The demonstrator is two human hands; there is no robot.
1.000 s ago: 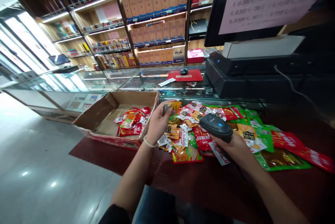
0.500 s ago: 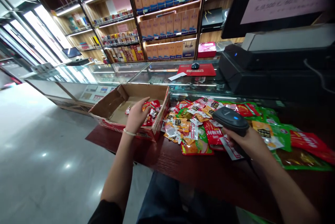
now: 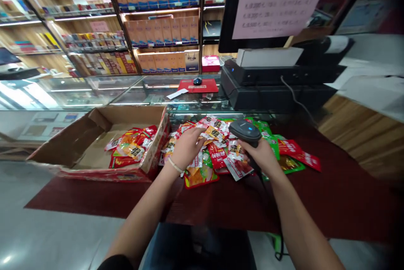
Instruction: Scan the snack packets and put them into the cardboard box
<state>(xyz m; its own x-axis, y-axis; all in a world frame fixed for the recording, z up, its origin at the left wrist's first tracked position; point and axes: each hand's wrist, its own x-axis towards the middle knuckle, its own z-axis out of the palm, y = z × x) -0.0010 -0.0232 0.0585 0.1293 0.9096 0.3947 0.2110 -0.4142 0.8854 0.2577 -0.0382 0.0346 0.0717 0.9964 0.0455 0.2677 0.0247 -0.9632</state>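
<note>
My right hand (image 3: pixel 263 154) is wrapped round the handle of a black barcode scanner (image 3: pixel 245 130), whose head points left above the snack packets. On the left side of the heap of snack packets (image 3: pixel 217 154), my left hand (image 3: pixel 188 146) lies with fingers stretched out over orange and white packets. Whether its fingertips touch them I cannot tell. The packets are red, green, orange and white, and glossy. Several more packets (image 3: pixel 131 148) lie inside an open cardboard box (image 3: pixel 104 171) left of my left hand.
Behind the heap stands a glass counter (image 3: pixel 139 93) bearing a red mat (image 3: pixel 206 86) and a mouse (image 3: pixel 197 81). A monitor (image 3: pixel 229 17) and black cash drawer (image 3: pixel 268 97) stand at the back right. A cable hangs from the scanner past the brown tabletop (image 3: pixel 240 207).
My left hand has moved from over the box to the packet heap on its right. The view has turned right; the scanner stays in my right hand.
</note>
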